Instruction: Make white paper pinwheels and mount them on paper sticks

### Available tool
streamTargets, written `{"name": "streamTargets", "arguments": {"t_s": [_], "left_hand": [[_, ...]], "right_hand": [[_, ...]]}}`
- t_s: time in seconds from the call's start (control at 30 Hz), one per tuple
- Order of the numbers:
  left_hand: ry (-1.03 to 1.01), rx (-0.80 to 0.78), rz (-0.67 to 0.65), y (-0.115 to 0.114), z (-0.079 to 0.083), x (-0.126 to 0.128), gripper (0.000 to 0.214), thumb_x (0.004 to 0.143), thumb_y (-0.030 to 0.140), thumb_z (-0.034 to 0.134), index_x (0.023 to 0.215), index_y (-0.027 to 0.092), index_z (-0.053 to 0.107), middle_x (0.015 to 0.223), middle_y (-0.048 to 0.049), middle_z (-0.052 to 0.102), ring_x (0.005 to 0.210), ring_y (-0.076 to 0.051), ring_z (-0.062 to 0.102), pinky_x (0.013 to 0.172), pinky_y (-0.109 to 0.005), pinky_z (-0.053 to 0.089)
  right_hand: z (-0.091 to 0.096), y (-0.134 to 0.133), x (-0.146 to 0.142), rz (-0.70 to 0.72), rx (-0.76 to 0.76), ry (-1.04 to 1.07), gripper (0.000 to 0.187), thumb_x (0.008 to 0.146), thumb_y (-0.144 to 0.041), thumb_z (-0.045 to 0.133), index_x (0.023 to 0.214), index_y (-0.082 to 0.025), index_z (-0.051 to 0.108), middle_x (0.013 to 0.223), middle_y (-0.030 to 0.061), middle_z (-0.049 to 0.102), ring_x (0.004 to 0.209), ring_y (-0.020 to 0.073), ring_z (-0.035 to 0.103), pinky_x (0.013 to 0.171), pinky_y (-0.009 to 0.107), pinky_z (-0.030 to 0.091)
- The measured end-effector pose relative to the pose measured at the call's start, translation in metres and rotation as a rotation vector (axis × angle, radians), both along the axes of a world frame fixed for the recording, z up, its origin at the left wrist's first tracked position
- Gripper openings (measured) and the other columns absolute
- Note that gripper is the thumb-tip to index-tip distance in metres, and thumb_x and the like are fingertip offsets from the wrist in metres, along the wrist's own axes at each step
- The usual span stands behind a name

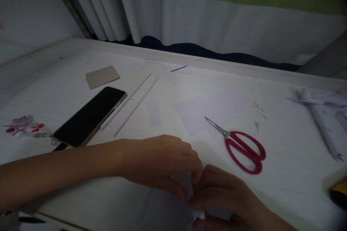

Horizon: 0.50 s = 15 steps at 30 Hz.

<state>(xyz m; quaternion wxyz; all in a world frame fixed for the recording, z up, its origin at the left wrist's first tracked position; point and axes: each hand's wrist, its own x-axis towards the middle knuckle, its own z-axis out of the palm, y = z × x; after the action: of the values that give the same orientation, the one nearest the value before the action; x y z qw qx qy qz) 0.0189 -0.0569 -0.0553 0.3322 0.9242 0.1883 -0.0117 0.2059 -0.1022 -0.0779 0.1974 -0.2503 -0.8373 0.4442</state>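
Both hands, left hand (159,160) and right hand (219,193), pinch a small white paper piece (187,182) at the counter (284,173) edge; fingertips close together should keep the fold crisp.

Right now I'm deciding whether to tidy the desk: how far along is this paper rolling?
Done: two thin rolled paper sticks lie beside the phone, and more rolls lie at the far right. In hand: the left hand and right hand pinch a white paper piece. Left: cut sheets wait flat by the red scissors.
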Motion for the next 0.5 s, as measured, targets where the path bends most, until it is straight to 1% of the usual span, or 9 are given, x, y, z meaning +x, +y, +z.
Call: {"name": "streamTargets", "arguments": {"t_s": [0.13, 0.23, 0.3, 0.37, 0.5], "left_hand": [[0.029, -0.034, 0.018, -0.001, -0.005, -0.001, 0.015, 0.073, 0.026, 0.060, 0.087, 0.021, 0.056, 0.082, 0.0013, 0.061, 0.077, -0.015, 0.054, 0.072, -0.023, 0.037], [0.050, -0.097, 0.068, -0.001, -0.006, -0.003, 0.016, 0.074, 0.031, 0.059, 0.086, 0.022, 0.058, 0.081, 0.0010, 0.062, 0.076, -0.014, 0.055, 0.068, -0.022, 0.037], [0.060, -0.143, 0.090, -0.002, -0.005, -0.005, 0.014, 0.075, 0.032, 0.057, 0.086, 0.022, 0.060, 0.080, 0.0015, 0.064, 0.074, -0.013, 0.056, 0.065, -0.020, 0.037], [0.068, -0.167, 0.110, -0.005, -0.005, -0.006, 0.012, 0.077, 0.029, 0.056, 0.083, 0.021, 0.062, 0.076, 0.0013, 0.064, 0.071, -0.013, 0.057, 0.063, -0.020, 0.037], [0.051, -0.211, 0.188, -0.010, -0.004, -0.005, 0.011, 0.078, 0.023, 0.053, 0.078, 0.019, 0.064, 0.068, 0.0015, 0.064, 0.062, -0.010, 0.056, 0.057, -0.018, 0.036]], "right_hand": [[0.000, 0.004, 0.001, 0.020, -0.048, -0.042, 0.014, 0.071, -0.014, 0.063, 0.084, -0.019, 0.063, 0.085, 0.0024, 0.064, 0.083, 0.0106, 0.056, 0.074, 0.019, 0.046], [0.001, 0.005, 0.003, -0.002, -0.004, -0.026, 0.015, 0.070, -0.016, 0.064, 0.085, -0.018, 0.064, 0.085, 0.0046, 0.063, 0.082, 0.0122, 0.056, 0.071, 0.021, 0.047], [0.002, 0.005, 0.004, -0.048, 0.048, -0.044, 0.014, 0.069, -0.018, 0.065, 0.083, -0.018, 0.066, 0.082, 0.0061, 0.061, 0.076, 0.0127, 0.057, 0.063, 0.020, 0.048], [0.001, 0.004, 0.005, -0.104, 0.088, -0.085, 0.012, 0.071, -0.020, 0.063, 0.082, -0.017, 0.066, 0.076, 0.0057, 0.060, 0.068, 0.0118, 0.057, 0.056, 0.019, 0.047], [-0.002, 0.002, 0.006, -0.112, 0.099, -0.104, 0.015, 0.072, -0.014, 0.060, 0.086, -0.017, 0.063, 0.063, 0.0004, 0.060, 0.054, 0.0091, 0.056, 0.048, 0.016, 0.044]]}}
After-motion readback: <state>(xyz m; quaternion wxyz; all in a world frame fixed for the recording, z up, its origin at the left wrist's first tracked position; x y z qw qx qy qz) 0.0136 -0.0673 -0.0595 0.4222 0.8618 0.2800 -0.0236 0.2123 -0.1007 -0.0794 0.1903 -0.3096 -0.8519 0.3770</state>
